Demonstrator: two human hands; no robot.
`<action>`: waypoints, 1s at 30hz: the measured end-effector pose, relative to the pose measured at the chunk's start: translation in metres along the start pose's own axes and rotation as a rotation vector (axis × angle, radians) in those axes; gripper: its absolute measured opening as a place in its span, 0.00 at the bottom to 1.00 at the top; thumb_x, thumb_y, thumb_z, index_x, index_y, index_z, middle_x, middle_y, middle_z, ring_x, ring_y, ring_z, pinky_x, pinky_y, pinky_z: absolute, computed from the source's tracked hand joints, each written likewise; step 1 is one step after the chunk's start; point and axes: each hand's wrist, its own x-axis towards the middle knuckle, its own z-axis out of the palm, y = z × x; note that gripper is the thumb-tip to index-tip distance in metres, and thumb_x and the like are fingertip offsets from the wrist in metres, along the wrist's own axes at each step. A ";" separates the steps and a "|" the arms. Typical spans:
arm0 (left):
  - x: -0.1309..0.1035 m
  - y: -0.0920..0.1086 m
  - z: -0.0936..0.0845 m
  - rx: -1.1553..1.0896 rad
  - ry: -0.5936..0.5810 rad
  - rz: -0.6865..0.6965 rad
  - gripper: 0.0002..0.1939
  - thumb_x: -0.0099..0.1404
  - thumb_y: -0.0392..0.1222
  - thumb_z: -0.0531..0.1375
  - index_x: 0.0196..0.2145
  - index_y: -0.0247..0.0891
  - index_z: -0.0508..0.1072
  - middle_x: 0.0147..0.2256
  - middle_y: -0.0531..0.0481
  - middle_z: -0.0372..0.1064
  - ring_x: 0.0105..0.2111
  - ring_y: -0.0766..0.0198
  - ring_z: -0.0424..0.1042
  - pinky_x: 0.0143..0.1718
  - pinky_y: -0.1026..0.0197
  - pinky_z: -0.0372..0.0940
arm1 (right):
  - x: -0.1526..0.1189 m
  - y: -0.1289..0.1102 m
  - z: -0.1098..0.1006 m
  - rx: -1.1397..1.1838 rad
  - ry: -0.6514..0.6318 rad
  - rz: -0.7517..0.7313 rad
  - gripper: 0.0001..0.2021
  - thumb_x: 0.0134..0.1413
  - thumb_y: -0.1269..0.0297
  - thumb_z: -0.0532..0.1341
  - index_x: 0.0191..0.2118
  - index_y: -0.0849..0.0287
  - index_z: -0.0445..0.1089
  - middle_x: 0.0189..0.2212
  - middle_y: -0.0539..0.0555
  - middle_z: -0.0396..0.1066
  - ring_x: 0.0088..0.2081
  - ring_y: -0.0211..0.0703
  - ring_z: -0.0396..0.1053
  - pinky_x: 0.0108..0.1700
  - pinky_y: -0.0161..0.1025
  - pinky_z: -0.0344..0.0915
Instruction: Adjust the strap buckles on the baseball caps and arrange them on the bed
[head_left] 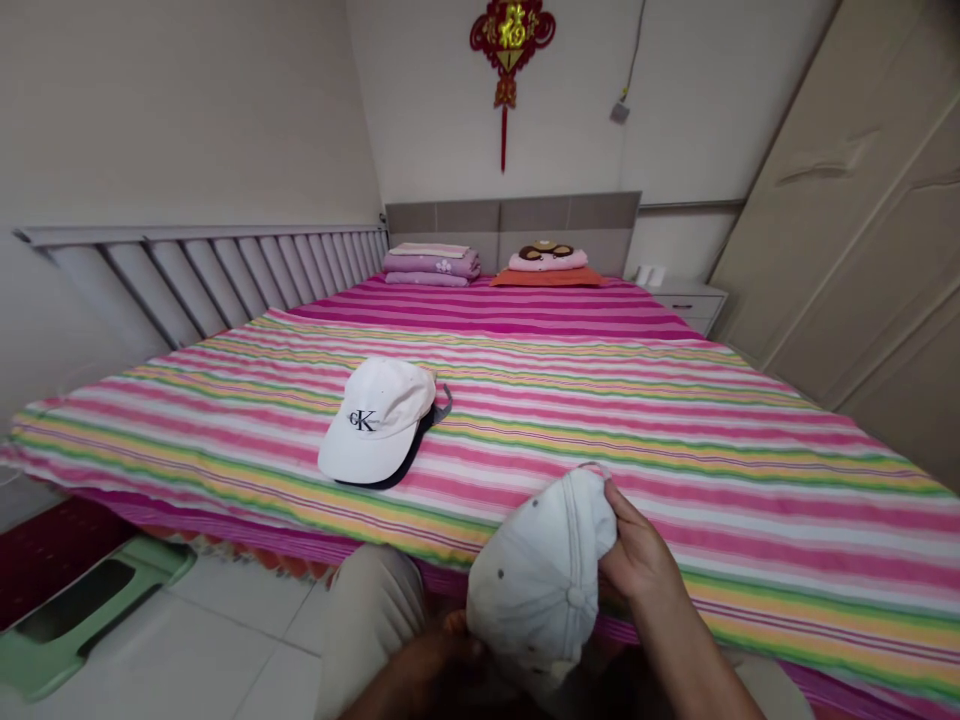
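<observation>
A pale grey baseball cap (536, 580) is held above my lap at the bed's near edge, its crown and top button turned toward me. My right hand (637, 555) grips its rim on the right, thumb outside. At the lower left of the cap is my left hand (446, 655), in shadow, its fingers closed on the edge; part of it is hidden. A white baseball cap (386, 400) with black "CK" letters lies on the bed to the left. Under it shows the edge of a dark cap (415, 452), and a grey strap sticks out at the right.
A striped sheet (600, 400) covers the bed. Folded purple bedding (431, 265) and a pink pile (547, 262) sit by the headboard (570, 215). A railing (225, 270) runs along the left, with a green stool (45, 655) below. A nightstand (686, 300) stands at the right.
</observation>
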 end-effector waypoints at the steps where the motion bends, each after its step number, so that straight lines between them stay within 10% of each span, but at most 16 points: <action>1: 0.001 0.000 0.001 -0.027 0.014 0.038 0.17 0.44 0.35 0.65 0.35 0.34 0.75 0.30 0.44 0.74 0.33 0.56 0.72 0.37 0.59 0.62 | 0.003 -0.003 -0.002 0.004 0.024 -0.026 0.08 0.40 0.68 0.66 0.32 0.57 0.72 0.26 0.49 0.75 0.34 0.45 0.73 0.37 0.41 0.70; 10: 0.004 0.075 0.006 -0.188 0.275 0.102 0.12 0.52 0.41 0.62 0.32 0.29 0.75 0.28 0.42 0.75 0.31 0.54 0.73 0.45 0.51 0.61 | 0.021 -0.021 -0.051 -0.222 0.114 -0.218 0.14 0.34 0.64 0.68 0.33 0.58 0.72 0.28 0.48 0.75 0.28 0.39 0.71 0.28 0.32 0.68; 21: 0.000 0.291 0.024 -0.132 0.566 0.803 0.13 0.64 0.38 0.49 0.40 0.32 0.71 0.23 0.49 0.74 0.25 0.63 0.73 0.37 0.57 0.69 | 0.020 -0.009 -0.084 -0.219 0.227 -0.198 0.22 0.20 0.63 0.72 0.30 0.60 0.70 0.28 0.55 0.76 0.31 0.43 0.73 0.31 0.33 0.71; 30: -0.001 0.284 -0.029 -0.094 0.843 0.691 0.10 0.62 0.30 0.49 0.38 0.29 0.69 0.17 0.52 0.69 0.23 0.64 0.72 0.30 0.62 0.70 | 0.021 -0.009 -0.089 -0.217 0.212 -0.198 0.19 0.24 0.64 0.72 0.30 0.61 0.71 0.27 0.56 0.76 0.31 0.43 0.73 0.32 0.33 0.71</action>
